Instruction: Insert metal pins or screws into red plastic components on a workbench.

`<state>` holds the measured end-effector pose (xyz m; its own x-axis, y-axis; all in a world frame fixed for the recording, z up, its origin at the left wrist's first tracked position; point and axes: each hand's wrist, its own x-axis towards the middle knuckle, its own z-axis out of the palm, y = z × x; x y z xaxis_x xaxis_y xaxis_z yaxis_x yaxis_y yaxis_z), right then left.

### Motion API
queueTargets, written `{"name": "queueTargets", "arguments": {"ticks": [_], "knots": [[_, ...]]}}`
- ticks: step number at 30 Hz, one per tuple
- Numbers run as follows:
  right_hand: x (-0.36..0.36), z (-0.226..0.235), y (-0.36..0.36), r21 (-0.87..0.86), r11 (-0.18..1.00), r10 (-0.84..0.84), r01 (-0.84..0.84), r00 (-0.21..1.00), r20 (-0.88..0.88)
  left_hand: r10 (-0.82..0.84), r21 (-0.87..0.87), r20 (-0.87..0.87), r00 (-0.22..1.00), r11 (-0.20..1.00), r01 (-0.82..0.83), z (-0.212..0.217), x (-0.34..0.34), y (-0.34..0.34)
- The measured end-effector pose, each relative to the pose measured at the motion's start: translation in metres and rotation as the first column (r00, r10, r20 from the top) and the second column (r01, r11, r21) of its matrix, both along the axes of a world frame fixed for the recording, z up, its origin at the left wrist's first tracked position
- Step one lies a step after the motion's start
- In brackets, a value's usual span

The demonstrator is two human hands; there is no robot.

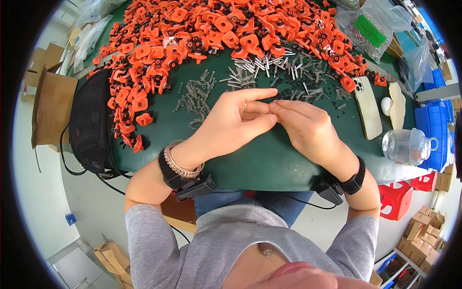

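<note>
Between the fingertips of the 2 hands, right where they meet above the middle of the green desk [269, 159], something very small is being worked, too tiny to identify; it may be one of the small parts lying just beyond. The left hand [231, 123] curls with its index finger stretched out toward the right and its thumb below, pinching toward the meeting point. The right hand [308, 127] comes in from the other side with its fingers drawn together, tips touching those of the left. Both hover just over the desk, wrists banded in black. Doing this well seems to call for keeping the fingertips close and steady, low over the desk so a dropped piece stays near, and holding the part lightly rather than squeezing. Just beyond the fingers lie loose small springs [195, 96], a scatter of black rings [288, 94] and a cluster of metal pins [262, 65]. Behind these spreads a large heap of orange plastic parts [202, 33]. To the left sits a black mesh bag [89, 123]; to the right lie a phone [368, 106] face down and a clear glass jar [406, 144], with blue crates [435, 130] at the edge.
</note>
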<state>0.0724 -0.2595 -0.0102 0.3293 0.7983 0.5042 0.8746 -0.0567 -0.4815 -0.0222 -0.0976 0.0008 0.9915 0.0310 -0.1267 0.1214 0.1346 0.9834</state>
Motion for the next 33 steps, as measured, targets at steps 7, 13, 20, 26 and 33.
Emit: {"name": "queueTargets", "arguments": {"ticks": [7,13,20,26,33], "knots": [[0.004,0.001,0.0,0.006,1.0,-0.008,0.01,0.977,-0.212,0.183,0.883,0.289,0.94,0.328,-0.335,0.008,0.014,0.058],[0.0,0.006,0.002,0.022,0.999,0.029,-0.023,0.958,-0.285,0.224,0.904,0.416,0.881,0.007,-0.428,-0.012,0.017,0.105],[0.005,0.001,0.0,0.023,0.999,0.043,-0.036,0.768,-0.639,0.192,0.869,0.489,0.851,-0.023,-0.495,-0.009,0.023,0.099],[0.002,0.015,-0.002,0.129,0.99,0.142,-0.06,0.432,-0.891,0.327,0.358,0.179,0.928,0.857,-0.371,0.015,0.009,0.048],[0.003,0.015,-0.003,0.281,0.96,0.28,-0.012,0.155,-0.947,0.195,-0.061,0.093,0.976,0.98,-0.19,0.005,0.005,0.011]]}}
